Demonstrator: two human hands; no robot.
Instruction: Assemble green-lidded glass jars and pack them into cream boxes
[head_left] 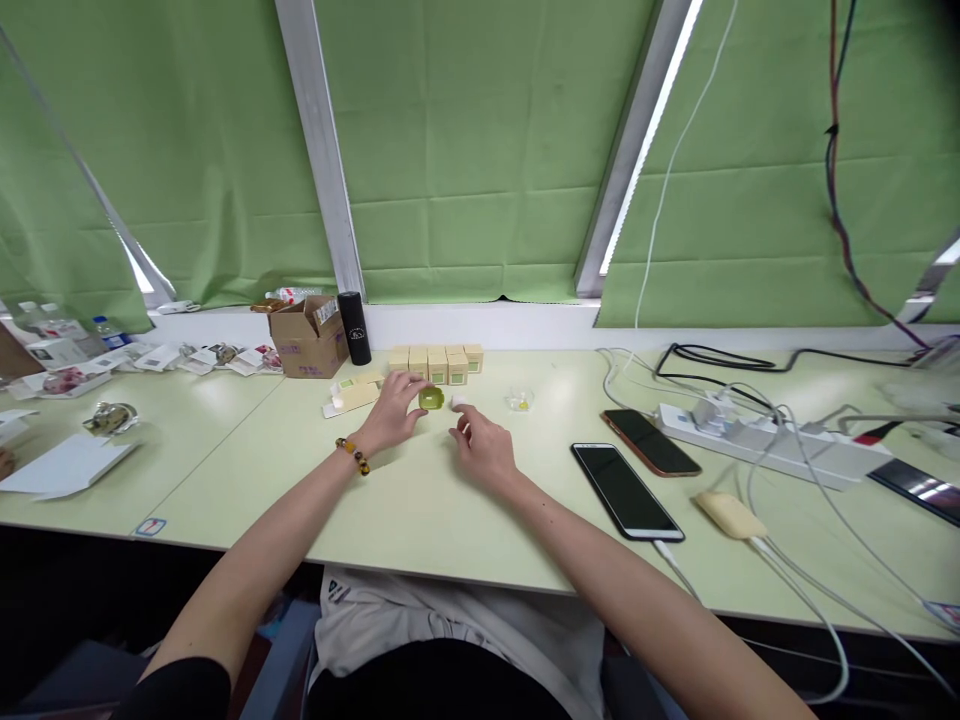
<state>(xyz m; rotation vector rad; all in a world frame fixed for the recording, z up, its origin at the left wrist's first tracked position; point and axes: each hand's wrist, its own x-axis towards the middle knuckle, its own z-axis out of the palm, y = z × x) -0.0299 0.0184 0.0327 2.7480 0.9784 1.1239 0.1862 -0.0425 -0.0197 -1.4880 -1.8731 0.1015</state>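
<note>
My left hand (395,409) is closed on a small olive-green open-topped container (431,399), held at its left side between thumb and fingers and tilted so the inside shows. Just to the right, my right hand (484,447) is held over the table with its forefinger stretched out and the thumb apart. Its fingertip is close to a small white piece (457,401); whether they touch I cannot tell. Behind my left hand lies an opened cream carton (352,396). A small clear plastic tray (519,400) with something yellow in it sits to the right.
Several small cream boxes (438,364) stand in rows at the back. Left of them are a black bottle (355,328) and an open cardboard box (307,345). Two phones (626,490), a power strip (772,445) and loose cables occupy the right. Wrapped items (111,418) lie far left.
</note>
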